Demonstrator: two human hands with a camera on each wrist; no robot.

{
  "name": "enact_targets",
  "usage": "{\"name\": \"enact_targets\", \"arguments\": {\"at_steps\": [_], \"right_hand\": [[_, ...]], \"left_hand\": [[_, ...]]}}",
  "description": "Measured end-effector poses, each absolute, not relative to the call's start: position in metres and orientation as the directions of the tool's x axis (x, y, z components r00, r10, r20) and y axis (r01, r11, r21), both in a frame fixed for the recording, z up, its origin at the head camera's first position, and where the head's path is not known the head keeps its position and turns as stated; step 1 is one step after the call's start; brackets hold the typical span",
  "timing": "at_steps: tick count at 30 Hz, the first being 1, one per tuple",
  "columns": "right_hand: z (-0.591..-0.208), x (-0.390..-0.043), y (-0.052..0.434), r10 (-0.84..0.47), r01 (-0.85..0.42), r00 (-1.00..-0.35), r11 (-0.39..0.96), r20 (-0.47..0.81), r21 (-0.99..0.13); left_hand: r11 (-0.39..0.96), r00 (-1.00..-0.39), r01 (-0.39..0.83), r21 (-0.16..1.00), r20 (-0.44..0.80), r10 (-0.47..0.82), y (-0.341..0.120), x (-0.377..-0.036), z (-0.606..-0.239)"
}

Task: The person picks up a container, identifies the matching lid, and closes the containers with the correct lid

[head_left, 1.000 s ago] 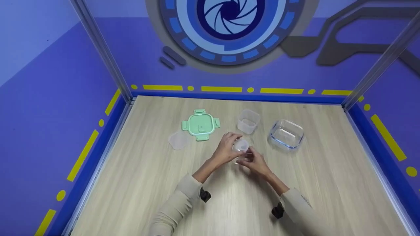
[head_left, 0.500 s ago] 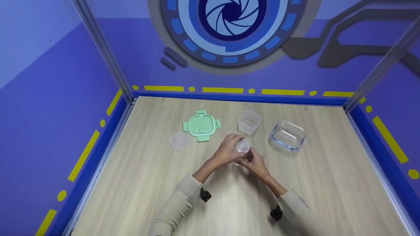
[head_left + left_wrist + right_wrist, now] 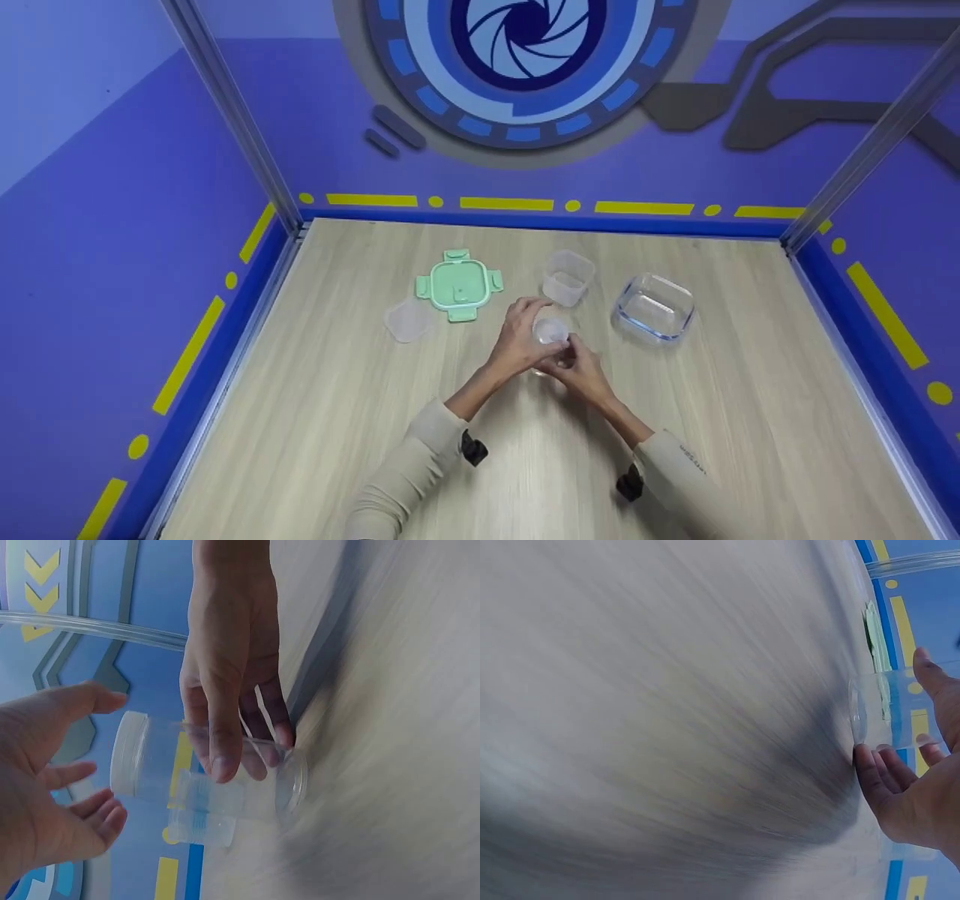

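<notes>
My right hand (image 3: 225, 682) grips a small clear jar (image 3: 217, 776) from above, the fingers (image 3: 225, 742) curled over its barrel and the thumb on the other side. The jar lies tilted on its side just above the counter (image 3: 337, 420), its white cap (image 3: 126, 754) pointing at my left hand (image 3: 45, 780). That hand is spread, fingers (image 3: 71, 774) loosely bent around the cap end with the thumb up; from the wrist view they stand just off the cap, though from the head view my left hand (image 3: 517, 337) seems to cup the jar (image 3: 551, 331), so I cannot tell if it touches. The jar looks empty. I can read no label on it.

Beyond my hands stand a frosted square tub (image 3: 568, 277) and a glass square dish (image 3: 654, 306), both open and empty. To the left lie a green clip lid (image 3: 459, 286) and a frosted lid (image 3: 409, 321), flat, near each other.
</notes>
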State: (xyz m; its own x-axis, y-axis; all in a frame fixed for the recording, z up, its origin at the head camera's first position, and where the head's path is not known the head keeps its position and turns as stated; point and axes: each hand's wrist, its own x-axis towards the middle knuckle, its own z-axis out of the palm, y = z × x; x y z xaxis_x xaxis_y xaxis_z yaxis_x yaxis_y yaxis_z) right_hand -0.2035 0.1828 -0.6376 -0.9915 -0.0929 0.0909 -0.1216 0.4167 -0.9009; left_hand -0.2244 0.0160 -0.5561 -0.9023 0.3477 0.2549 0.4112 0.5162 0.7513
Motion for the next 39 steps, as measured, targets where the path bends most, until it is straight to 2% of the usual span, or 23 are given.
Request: {"name": "enact_targets", "arguments": {"at_steps": [3, 8, 15, 24, 32, 39], "right_hand": [[-0.638, -0.204, 0.182, -0.090, -0.127, -0.991, 0.413, 0.098, -0.902], [-0.640, -0.204, 0.182, -0.081, -0.131, -0.991, 0.410, 0.107, -0.903], [-0.639, -0.204, 0.182, -0.080, -0.113, -0.993, 0.432, 0.087, -0.895], [-0.639, -0.204, 0.182, -0.078, -0.134, -0.991, 0.420, 0.111, -0.898], [-0.639, -0.202, 0.183, -0.087, -0.166, -0.986, 0.448, 0.142, -0.879], [-0.639, -0.202, 0.183, -0.086, -0.159, -0.987, 0.440, 0.135, -0.884]], "left_hand": [[0.579, -0.926, 0.373, 0.725, 0.252, 0.281, 0.018, -0.222, -0.556], [0.635, -0.936, 0.350, 0.689, 0.229, 0.269, 0.020, -0.219, -0.556], [0.605, -0.928, 0.362, 0.709, 0.218, 0.301, 0.019, -0.223, -0.559], [0.486, -0.891, 0.407, 0.774, 0.218, 0.400, 0.012, -0.229, -0.561], [0.520, -0.868, 0.435, 0.735, 0.189, 0.459, 0.014, -0.229, -0.555], [0.593, -0.891, 0.411, 0.693, 0.168, 0.421, 0.014, -0.220, -0.551]]}}
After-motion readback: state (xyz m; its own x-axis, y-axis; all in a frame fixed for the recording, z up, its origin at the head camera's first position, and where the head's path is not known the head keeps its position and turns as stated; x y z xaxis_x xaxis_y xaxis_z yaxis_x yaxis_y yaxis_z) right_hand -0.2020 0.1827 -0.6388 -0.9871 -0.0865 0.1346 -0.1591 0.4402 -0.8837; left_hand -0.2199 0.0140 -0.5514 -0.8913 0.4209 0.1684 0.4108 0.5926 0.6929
